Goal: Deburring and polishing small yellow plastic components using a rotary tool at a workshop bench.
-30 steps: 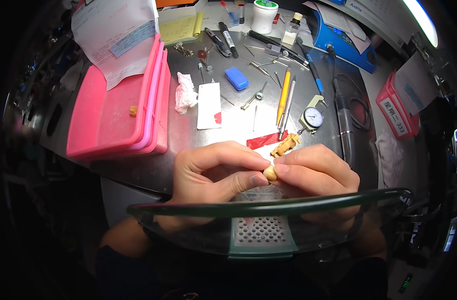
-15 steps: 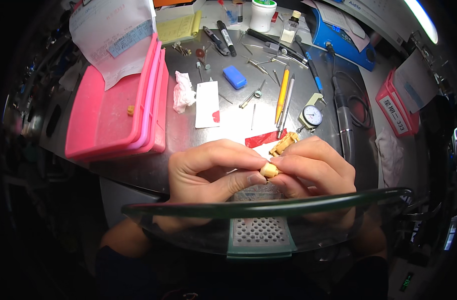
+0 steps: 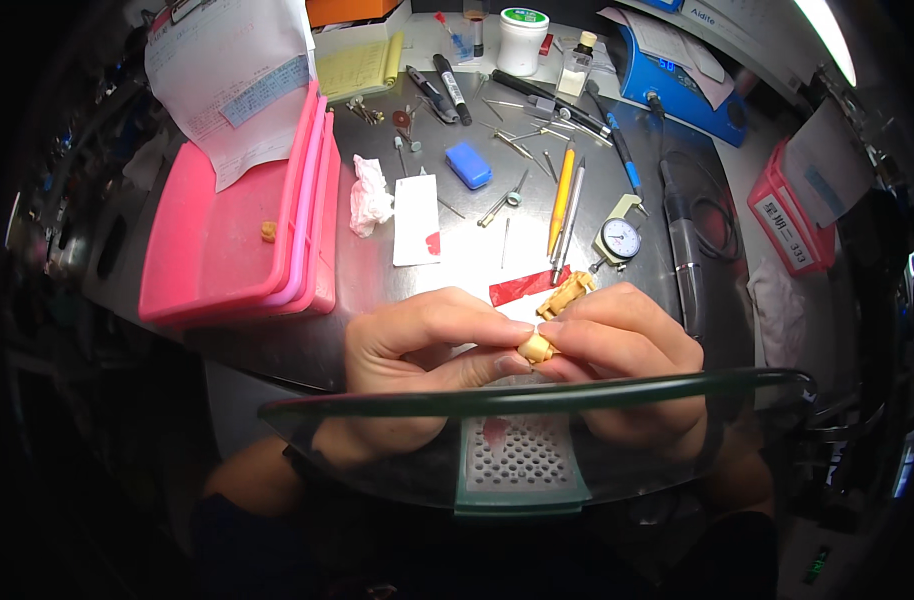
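Observation:
Over the near edge of the bench, my left hand [image 3: 432, 345] and my right hand [image 3: 627, 345] meet fingertip to fingertip. Between them they pinch a small cream-yellow block [image 3: 535, 348], which looks like a tooth die from a dental model. Thumbs and index fingers cover part of it. A tan dental model piece [image 3: 567, 294] lies just beyond my right fingers, partly hidden by them. Beside it is a strip of red film [image 3: 528, 287] on something white. A clear pane with a green edge [image 3: 537, 398] crosses in front of my wrists.
Stacked pink trays [image 3: 217, 240] stand at left. Behind my hands lie a white card [image 3: 417, 220], a blue block [image 3: 468, 165], a yellow pencil [image 3: 562, 200], a dial gauge [image 3: 618, 239] and several metal tools. A corded handpiece [image 3: 686, 260] rests at right. A perforated grate [image 3: 522, 460] sits below the pane.
The cream-yellow block has turned slightly between my fingertips. My view has shifted a little, so the bench things sit slightly lower. Both hands keep their pinch.

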`<state>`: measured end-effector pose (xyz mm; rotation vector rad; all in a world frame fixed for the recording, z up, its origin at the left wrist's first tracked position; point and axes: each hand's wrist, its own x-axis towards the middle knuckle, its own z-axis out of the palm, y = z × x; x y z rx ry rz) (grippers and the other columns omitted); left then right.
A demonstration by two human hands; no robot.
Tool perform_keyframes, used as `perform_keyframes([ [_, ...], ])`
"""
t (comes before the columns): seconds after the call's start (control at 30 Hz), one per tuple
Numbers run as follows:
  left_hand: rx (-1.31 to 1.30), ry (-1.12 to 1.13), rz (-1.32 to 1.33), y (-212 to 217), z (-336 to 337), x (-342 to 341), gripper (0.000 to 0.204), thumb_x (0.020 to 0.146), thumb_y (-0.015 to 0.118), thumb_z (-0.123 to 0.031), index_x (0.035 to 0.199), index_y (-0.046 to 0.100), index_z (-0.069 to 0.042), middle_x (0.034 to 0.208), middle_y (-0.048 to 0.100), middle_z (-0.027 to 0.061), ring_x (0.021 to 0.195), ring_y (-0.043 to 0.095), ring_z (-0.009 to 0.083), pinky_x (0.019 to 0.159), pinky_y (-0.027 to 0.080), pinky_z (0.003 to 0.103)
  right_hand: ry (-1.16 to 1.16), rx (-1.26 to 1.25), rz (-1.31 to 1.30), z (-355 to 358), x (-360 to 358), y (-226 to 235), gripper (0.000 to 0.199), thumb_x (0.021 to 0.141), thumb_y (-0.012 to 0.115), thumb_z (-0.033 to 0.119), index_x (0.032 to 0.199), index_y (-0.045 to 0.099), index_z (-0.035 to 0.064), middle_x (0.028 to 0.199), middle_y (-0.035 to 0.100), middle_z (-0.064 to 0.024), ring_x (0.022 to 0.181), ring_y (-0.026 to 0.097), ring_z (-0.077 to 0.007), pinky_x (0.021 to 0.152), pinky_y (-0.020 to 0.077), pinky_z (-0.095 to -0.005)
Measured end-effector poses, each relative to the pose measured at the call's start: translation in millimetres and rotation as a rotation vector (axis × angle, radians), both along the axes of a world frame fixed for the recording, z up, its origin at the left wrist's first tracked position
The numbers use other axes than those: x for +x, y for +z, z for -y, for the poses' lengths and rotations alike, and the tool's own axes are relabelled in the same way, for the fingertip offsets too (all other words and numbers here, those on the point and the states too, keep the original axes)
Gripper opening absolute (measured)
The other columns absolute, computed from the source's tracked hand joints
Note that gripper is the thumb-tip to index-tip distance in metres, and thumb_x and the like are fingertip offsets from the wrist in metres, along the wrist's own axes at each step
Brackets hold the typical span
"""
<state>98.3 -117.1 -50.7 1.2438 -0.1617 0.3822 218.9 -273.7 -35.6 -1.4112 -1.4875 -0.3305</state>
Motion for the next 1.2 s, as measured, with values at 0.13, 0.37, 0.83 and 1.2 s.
perform_keyframes([
  [0.13, 0.006, 0.028, 0.082, -9, 1, 2, 0.02, 0.085, 0.063, 0.007, 0.105, 0.065, 0.005, 0.1, 0.063, 0.0168, 0.089, 0.065, 0.0191, 0.079, 0.054, 0.026, -0.003, 0.009, 0.009, 2, -1, -3, 0.027, 0.072, 0.078, 0.005, 0.095, 0.066, -0.0036, 0.084, 0.063, -0.0123, 0.064, 0.061, -0.0219, 0.055, 0.049, -0.0294],
  [0.37, 0.023, 0.077, 0.053, -9, 3, 6, 0.014, 0.085, 0.063, 0.007, 0.098, 0.063, 0.003, 0.097, 0.064, 0.0181, 0.087, 0.066, 0.0208, 0.077, 0.055, 0.029, 0.048, -0.016, 0.047, 3, 2, 0, 0.036, 0.067, 0.079, 0.004, 0.099, 0.066, -0.0032, 0.086, 0.062, -0.0112, 0.067, 0.061, -0.0205, 0.056, 0.0487, -0.0285],
  [0.83, 0.064, 0.065, -0.098, 9, 3, 1, 0.012, 0.085, 0.063, 0.007, 0.097, 0.062, 0.005, 0.102, 0.066, 0.0208, 0.097, 0.065, 0.0241, 0.086, 0.054, 0.034, -0.008, 0.008, 0.049, 2, 0, 4, 0.03, 0.068, 0.076, -0.003, 0.096, 0.067, -0.0021, 0.076, 0.058, -0.0091, 0.06, 0.057, -0.0209, 0.052, 0.046, -0.0296],
  [1.2, 1.058, 0.368, -0.018, 18, -19, 1, 0.013, 0.079, 0.069, -0.005, 0.089, 0.067, 0.002, 0.086, 0.067, 0.0115, 0.083, 0.065, 0.0221, 0.072, 0.051, 0.03, -0.462, -0.494, -0.253, 38, 28, 62, 0.015, 0.078, 0.07, 0.008, 0.086, 0.062, -0.0026, 0.075, 0.061, -0.0115, 0.061, 0.056, -0.018, 0.055, 0.0435, -0.0285],
])
